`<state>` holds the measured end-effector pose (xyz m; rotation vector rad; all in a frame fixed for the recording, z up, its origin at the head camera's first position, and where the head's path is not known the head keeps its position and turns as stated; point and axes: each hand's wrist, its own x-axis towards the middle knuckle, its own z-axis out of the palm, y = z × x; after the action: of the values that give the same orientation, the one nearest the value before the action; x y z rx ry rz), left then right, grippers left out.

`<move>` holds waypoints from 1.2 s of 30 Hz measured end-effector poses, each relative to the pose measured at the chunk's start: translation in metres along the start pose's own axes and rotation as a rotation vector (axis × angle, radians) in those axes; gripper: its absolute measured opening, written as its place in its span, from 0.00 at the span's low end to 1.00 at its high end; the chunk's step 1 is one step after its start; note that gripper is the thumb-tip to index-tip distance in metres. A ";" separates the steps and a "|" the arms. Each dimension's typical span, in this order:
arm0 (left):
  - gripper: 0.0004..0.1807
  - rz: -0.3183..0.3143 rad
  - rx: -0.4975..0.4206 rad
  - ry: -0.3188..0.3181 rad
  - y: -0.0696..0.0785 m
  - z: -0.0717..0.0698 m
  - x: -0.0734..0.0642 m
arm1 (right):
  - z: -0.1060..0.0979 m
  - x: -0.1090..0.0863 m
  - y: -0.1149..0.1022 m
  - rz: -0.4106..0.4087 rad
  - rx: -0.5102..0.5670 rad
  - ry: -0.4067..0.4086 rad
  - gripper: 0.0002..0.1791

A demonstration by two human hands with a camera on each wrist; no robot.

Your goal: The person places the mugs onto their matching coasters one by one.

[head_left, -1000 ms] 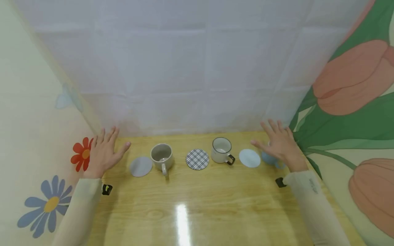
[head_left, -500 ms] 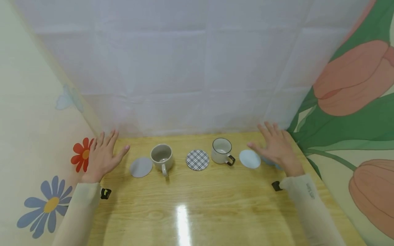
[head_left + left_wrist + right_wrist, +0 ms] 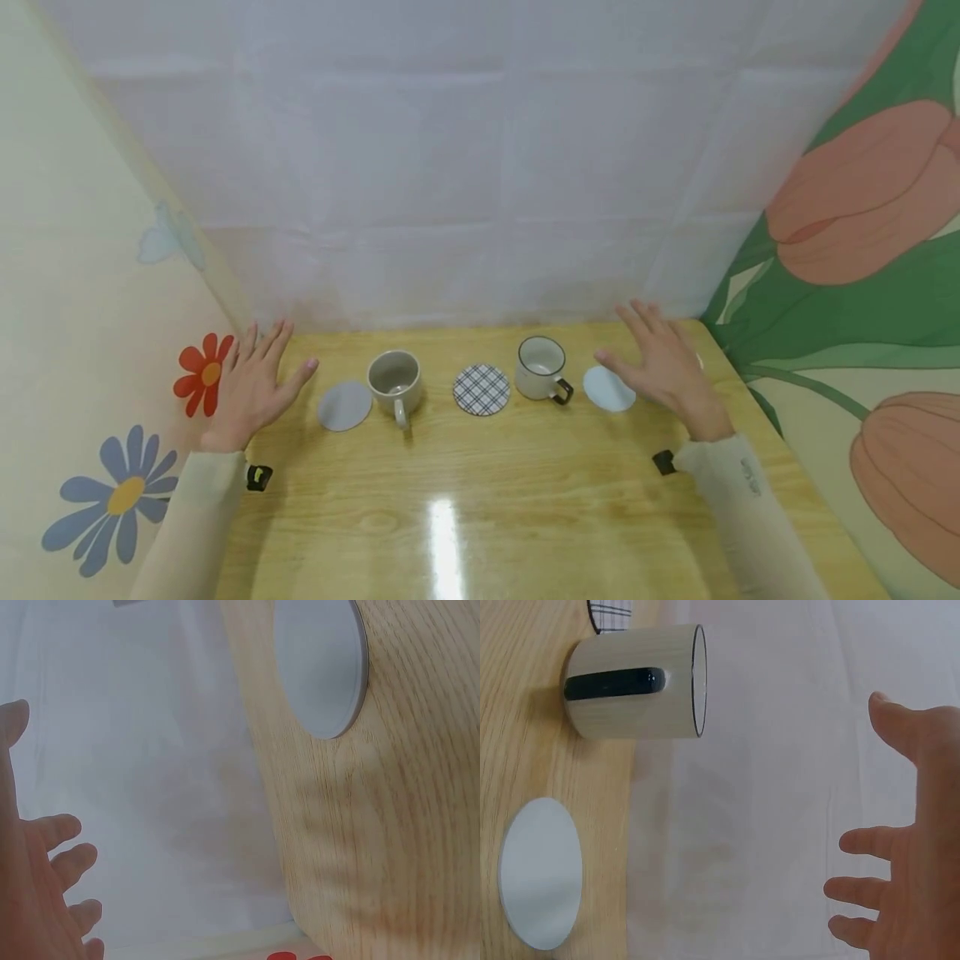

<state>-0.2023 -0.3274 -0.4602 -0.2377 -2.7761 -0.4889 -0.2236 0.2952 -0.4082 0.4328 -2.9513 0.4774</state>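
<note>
My left hand (image 3: 251,392) hovers with spread fingers at the left of the table, holding nothing. Nearest to it lies a grey round coaster (image 3: 344,406), and just right of that stands a grey mug (image 3: 394,383), handle toward me. My right hand (image 3: 669,367), fingers also extended, hangs above the right side. It partly covers a light blue round coaster (image 3: 609,389) and almost wholly hides a blue cup behind it. A white mug (image 3: 539,368) with a dark rim and black handle stands left of that coaster. Between the two mugs is a plaid coaster (image 3: 481,390).
The wooden table (image 3: 480,492) ends at a white cloth backdrop (image 3: 480,167). A floral panel (image 3: 847,250) rises at the right, and another flowered panel (image 3: 97,350) at the left. Both forearms wear black straps at the wrist.
My right hand has drifted left, toward the light blue coaster, covering the blue cup more. The left hand has barely shifted. Mugs and coasters stay in place.
</note>
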 end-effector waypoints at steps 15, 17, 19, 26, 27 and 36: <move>0.45 0.002 -0.017 0.015 0.003 0.000 -0.009 | 0.012 -0.002 -0.025 -0.056 0.020 0.041 0.51; 0.45 0.003 -0.021 0.018 0.004 0.000 -0.010 | 0.013 -0.002 -0.027 -0.059 0.026 0.039 0.51; 0.45 0.002 -0.029 0.020 0.004 0.001 -0.011 | 0.015 -0.003 -0.030 -0.058 0.039 0.029 0.51; 0.45 -0.016 -0.044 0.017 0.005 0.003 -0.016 | 0.020 -0.005 -0.039 -0.084 0.066 0.039 0.51; 0.45 -0.019 -0.046 0.016 0.005 0.004 -0.016 | 0.022 -0.005 -0.040 -0.093 0.066 0.047 0.51; 0.45 -0.011 -0.024 0.021 0.004 0.009 -0.019 | 0.029 -0.007 -0.049 -0.109 0.130 0.046 0.50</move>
<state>-0.1865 -0.3227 -0.4735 -0.2208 -2.7536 -0.5245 -0.2045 0.2427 -0.4224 0.5858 -2.8446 0.6588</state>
